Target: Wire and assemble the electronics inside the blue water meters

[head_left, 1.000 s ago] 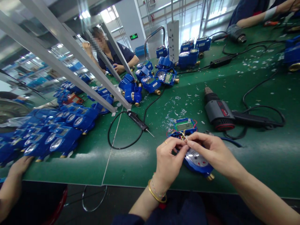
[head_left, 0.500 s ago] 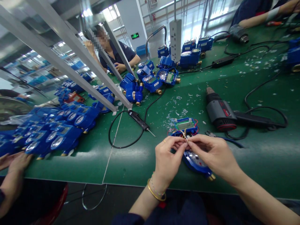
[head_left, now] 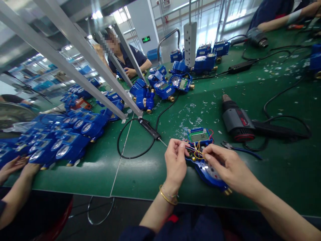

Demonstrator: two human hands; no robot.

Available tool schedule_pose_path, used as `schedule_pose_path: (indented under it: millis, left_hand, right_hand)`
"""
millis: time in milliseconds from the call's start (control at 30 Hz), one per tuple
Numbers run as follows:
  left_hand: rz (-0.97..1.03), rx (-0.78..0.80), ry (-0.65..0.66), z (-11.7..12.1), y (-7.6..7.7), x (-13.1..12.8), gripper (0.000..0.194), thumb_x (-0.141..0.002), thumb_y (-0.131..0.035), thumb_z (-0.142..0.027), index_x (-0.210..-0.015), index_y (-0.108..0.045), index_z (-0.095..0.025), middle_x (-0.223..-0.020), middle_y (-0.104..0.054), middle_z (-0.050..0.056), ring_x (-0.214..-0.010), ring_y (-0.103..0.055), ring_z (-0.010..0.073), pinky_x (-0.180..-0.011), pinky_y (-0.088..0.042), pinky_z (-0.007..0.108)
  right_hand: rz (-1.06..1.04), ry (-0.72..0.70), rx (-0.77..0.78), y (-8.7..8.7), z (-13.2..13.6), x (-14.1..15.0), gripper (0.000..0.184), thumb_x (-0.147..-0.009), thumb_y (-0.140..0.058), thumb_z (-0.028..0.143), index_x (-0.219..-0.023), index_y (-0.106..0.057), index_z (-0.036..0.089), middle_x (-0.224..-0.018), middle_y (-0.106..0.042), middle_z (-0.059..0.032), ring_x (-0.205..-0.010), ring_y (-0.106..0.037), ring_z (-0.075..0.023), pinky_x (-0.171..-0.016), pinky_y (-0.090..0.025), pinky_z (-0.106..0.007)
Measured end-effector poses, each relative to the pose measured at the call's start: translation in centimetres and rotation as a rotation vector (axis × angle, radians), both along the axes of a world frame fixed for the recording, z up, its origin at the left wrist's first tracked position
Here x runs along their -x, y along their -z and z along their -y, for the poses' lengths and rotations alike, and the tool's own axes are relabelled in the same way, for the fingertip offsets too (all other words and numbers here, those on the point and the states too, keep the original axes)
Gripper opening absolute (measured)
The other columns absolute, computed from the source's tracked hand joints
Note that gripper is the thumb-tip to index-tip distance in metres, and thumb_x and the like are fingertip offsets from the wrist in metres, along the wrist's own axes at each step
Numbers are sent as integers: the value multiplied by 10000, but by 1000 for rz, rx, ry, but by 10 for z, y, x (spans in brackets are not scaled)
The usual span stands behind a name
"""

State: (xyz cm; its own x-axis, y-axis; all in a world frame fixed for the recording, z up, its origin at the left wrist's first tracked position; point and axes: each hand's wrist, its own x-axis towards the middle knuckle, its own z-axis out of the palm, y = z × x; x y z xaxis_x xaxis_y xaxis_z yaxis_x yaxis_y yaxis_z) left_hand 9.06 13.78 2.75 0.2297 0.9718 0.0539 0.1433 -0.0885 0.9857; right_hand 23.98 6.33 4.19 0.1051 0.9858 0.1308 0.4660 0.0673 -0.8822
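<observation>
An opened blue water meter (head_left: 210, 172) lies on the green bench in front of me, with its small LCD circuit board (head_left: 200, 136) at the far end. Thin yellow, white and dark wires (head_left: 198, 149) loop up out of its housing between my hands. My left hand (head_left: 177, 159) is closed at the fingertips on wires at the meter's left side. On the right, my right hand (head_left: 223, 164) pinches the yellow wires between thumb and forefinger. The exact wire ends inside both pinches are too small to make out.
A heat gun (head_left: 238, 120) and pliers (head_left: 228, 145) lie to the right. An electric screwdriver (head_left: 149, 129) with a looped cable is left of my hands. Several blue meters (head_left: 72, 144) crowd the left, beside a co-worker's hands (head_left: 17, 167). A power strip (head_left: 190, 43) hangs ahead.
My hands have moved apart from a joint pinch above the meter. The left shifted left and the wires between them now spread out. The co-worker's hands at left also moved.
</observation>
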Motion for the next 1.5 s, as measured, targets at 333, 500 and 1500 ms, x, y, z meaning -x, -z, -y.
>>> schedule_pose_path:
  millis: [333, 500, 1500]
  left_hand:
    - [73, 103, 153, -14, -2, 7, 161, -886, -578, -313, -826, -527, -173, -726, -552, -35, -592, -444, 71, -570, -356, 191]
    - [-249, -136, 175, -5, -8, 6, 190, -876, -627, -311, -751, -582, -176, -574, -454, -64, -533, -401, 81, -548, -341, 217]
    - [-584, -606, 768, -35, -44, 3, 89, -905, -594, -223, -937, -676, -216, -851, -713, 29, -767, -667, 162, -706, -476, 239]
  right_hand:
    - [-423, -138, 108, 6, 8, -20, 267, -946, -483, 446, -854, -542, 203, -829, -503, -5, -776, -489, -123, -649, -415, -220]
    - [-494, -9, 154, 9, 4, -16, 327, -939, -503, 478, -790, -526, 189, -719, -450, 18, -658, -430, -95, -583, -373, -206]
    - [598, 127, -286, 10, 11, 5, 161, -950, -503, 198, -803, -560, 162, -764, -545, -49, -741, -497, -177, -708, -357, -320]
